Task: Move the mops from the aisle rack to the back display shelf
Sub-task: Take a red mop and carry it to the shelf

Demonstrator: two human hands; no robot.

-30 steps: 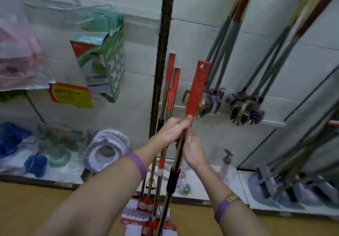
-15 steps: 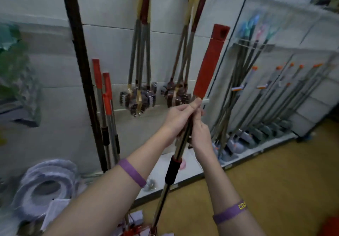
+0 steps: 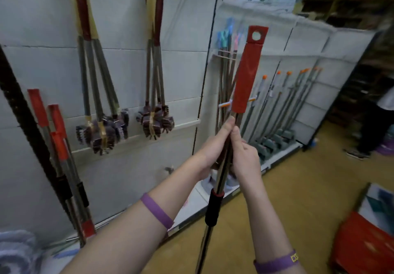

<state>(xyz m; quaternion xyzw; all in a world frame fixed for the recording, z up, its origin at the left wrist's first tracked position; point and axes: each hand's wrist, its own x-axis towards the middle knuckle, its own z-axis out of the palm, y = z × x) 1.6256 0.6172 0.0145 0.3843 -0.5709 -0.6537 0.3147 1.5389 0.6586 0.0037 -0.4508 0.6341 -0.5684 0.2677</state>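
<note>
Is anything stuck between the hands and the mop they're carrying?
No. Both the left hand and the right hand are wrapped right on the mop, gripping its metal pole just below the red handle. Nothing visible sits between the fingers and the pole.

Both hands grip one mop handle below its red end cap: left hand higher, right hand just beside it. A black foam sleeve sits below the hands. More red-capped mops lean at left.

Upright red-handled mop, steel shaft
</note>
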